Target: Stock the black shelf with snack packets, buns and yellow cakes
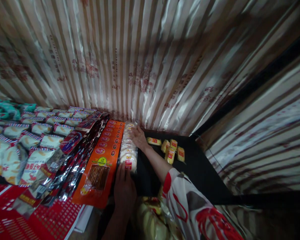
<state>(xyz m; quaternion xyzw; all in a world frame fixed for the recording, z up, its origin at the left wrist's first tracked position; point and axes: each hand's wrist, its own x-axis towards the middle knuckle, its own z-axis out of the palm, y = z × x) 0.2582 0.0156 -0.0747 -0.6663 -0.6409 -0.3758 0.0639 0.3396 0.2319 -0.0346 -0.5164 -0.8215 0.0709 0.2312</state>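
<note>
A row of white, clear-wrapped round snacks (128, 150) runs away from me on the black shelf. My right hand (139, 138) lies against the right side of its far part, fingers extended. At the row's near end, my left hand (125, 185) touches the front packet with its fingers stretched out. Neither hand is closed around a packet. Directly left of the row lie overlapping orange snack packs (100, 163) with a window showing brown sticks. Several small yellow packets (170, 154) are scattered to the right of my right arm.
Dark shiny packs (77, 156) and many white snack bags (50, 141) fill the left side, with green packs (5, 110) beyond. A red basket (62, 213) stands at front left. Yellow bagged goods (147, 220) sit below my arms. Striped curtain (115, 60) hangs behind the black shelf (202, 176).
</note>
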